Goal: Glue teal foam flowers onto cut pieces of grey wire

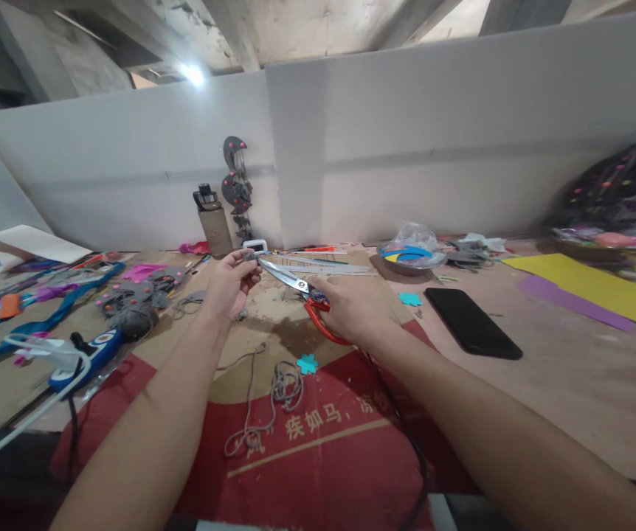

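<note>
My right hand (348, 306) is closed around the red handles of a pair of scissors (285, 276). The blades point left, with their tips right beside the fingers of my left hand (234, 286). Between the thumb and fingers of that hand is pinched a small grey fuzzy piece (249, 256); its exact kind is too small to tell. Below the hands, a loose tangle of grey yarn (286, 387) lies on a red and tan cardboard sheet (329, 464). A turquoise flower cutout (307, 363) rests beside the yarn.
A black phone (470, 322) and a second turquoise cutout (409, 299) lie to the right. A bottle (215, 225), a metal ruler (340, 269) and a bowl (406, 262) stand or lie behind. Left are a blue power strip (94, 354) and grey craft pieces (138, 291).
</note>
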`<state>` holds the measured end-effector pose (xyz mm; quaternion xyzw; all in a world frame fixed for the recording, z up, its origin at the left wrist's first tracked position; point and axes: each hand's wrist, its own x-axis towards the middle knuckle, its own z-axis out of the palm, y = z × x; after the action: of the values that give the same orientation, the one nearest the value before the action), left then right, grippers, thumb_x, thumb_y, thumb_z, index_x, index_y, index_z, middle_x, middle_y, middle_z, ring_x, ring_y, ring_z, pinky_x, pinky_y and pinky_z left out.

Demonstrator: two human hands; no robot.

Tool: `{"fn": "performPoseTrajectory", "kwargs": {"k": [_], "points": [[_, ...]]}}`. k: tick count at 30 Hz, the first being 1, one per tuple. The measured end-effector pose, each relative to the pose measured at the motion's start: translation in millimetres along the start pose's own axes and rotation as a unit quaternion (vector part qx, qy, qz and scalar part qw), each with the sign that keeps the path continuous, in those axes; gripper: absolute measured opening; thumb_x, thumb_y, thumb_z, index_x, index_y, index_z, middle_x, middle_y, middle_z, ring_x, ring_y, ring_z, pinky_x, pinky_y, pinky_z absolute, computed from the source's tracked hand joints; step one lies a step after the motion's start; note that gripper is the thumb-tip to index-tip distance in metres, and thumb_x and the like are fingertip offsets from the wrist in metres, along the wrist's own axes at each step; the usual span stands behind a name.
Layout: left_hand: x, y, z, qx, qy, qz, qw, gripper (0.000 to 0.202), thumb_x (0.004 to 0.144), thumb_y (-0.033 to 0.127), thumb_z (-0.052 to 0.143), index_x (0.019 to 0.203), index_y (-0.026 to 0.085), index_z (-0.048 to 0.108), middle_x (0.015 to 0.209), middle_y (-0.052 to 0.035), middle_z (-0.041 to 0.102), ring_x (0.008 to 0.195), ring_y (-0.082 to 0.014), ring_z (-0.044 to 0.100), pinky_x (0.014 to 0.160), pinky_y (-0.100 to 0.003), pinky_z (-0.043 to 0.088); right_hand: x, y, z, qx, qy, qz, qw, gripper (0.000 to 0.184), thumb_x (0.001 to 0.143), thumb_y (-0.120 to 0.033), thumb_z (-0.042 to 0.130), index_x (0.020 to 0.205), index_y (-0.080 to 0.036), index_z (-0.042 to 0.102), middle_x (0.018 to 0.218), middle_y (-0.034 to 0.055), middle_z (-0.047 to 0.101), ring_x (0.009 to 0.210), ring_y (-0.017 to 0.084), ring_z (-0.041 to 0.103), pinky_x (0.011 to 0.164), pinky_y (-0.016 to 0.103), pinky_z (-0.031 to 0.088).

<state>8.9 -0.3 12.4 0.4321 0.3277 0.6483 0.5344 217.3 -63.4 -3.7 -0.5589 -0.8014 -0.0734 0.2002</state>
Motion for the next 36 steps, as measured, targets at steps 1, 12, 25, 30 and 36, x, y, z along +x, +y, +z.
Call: {"fn": "performPoseTrajectory", "kwargs": {"k": [1,12,25,30,36], "points": [[0.4,-0.4,-0.4,-0.001,-0.001,0.001,1.0,0.024,0.061,0.006,0.067,0.082,0.015,0.059,0.068,-0.0004,0.061,0.057,-0.0077,0.057,0.05,-0.017,0.042,0.0,-0.6,-1.4,-0.002,-0.003,-0.001,1.0,0.042,0.085,-0.037,0.048,0.125,-0.028,0.053,0.099,0.0087,0.066,0.08,0.021,0.059,0.059,0.027,0.034],[-0.5,0.3,-0.3,0.008,0.002,0.002,1.0,0.022,0.062,0.006,0.067,0.081,0.014,0.059,0.067,-0.0005,0.06,0.056,-0.0075,0.057,0.05,-0.017,0.044,-0.2,-0.1,-0.9,-0.018,0.003,-0.005,1.0,0.039,0.083,-0.03,0.048,0.122,-0.027,0.053,0.095,0.0078,0.067,0.077,0.02,0.059,0.058,0.027,0.03],[0.6,2.6,-1.0,0.002,0.007,-0.032,0.999,0.022,0.062,0.004,0.064,0.081,0.014,0.058,0.065,0.0001,0.059,0.054,-0.0066,0.056,0.049,-0.015,0.045,0.0,0.2,0.0,-0.01,0.001,-0.014,1.0,0.047,0.081,-0.027,0.049,0.128,-0.028,0.049,0.093,0.0075,0.066,0.074,0.02,0.057,0.056,0.027,0.029],[1.7,2.5,-1.8,-0.001,-0.001,-0.026,1.0,0.023,0.062,0.004,0.063,0.082,0.014,0.058,0.065,0.0003,0.059,0.054,-0.0065,0.056,0.049,-0.015,0.044,-0.1,0.0,-0.7,-0.009,0.004,-0.013,1.0,0.047,0.08,-0.025,0.049,0.127,-0.028,0.051,0.093,0.0072,0.067,0.075,0.02,0.057,0.055,0.027,0.029],[0.9,3.6,-0.2,0.001,0.007,-0.03,1.0,0.024,0.061,0.002,0.062,0.081,0.015,0.058,0.064,0.0004,0.059,0.054,-0.0067,0.056,0.049,-0.015,0.044,-0.7,-0.9,-4.2,-0.008,0.0,-0.015,1.0,0.047,0.08,-0.024,0.049,0.127,-0.028,0.051,0.092,0.0067,0.068,0.074,0.02,0.058,0.055,0.027,0.029]]}}
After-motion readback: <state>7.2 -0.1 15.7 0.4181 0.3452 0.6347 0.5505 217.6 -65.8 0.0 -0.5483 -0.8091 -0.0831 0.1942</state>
